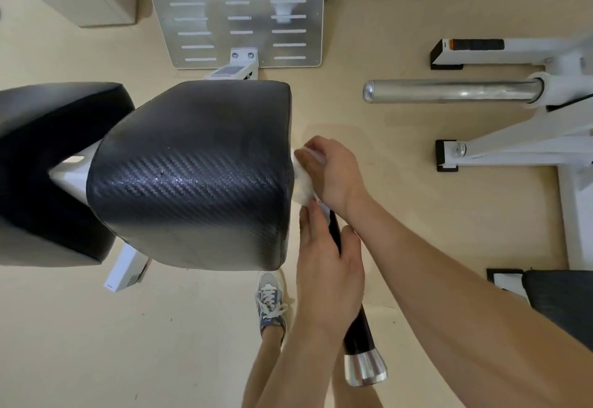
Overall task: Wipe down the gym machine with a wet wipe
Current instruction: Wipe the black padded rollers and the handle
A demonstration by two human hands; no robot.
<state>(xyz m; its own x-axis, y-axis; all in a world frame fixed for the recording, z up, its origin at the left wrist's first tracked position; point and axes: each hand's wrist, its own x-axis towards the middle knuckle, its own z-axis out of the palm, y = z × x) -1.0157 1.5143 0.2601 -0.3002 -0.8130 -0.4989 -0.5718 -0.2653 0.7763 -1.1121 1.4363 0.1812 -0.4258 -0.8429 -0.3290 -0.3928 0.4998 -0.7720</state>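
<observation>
Gym machine seat pad [192, 176], black w/ woven texture, is seen centre frame; wet streaks are noted on its top face. A black handle bar [356, 327] w/ chrome end cap [365, 369] is seen just beside the pad's right edge. Left hand [330, 279] is wrapped around the bar's upper part, fingers closed on it. Right hand [333, 176] is closed on a bunched white wet wipe [303, 182], which is pressed against the bar's white stem, touching the pad's right edge. A sneaker [271, 305] is seen on the tan floor [96, 343] below. A chrome weight peg [449, 91] is noted well apart, upper right.
</observation>
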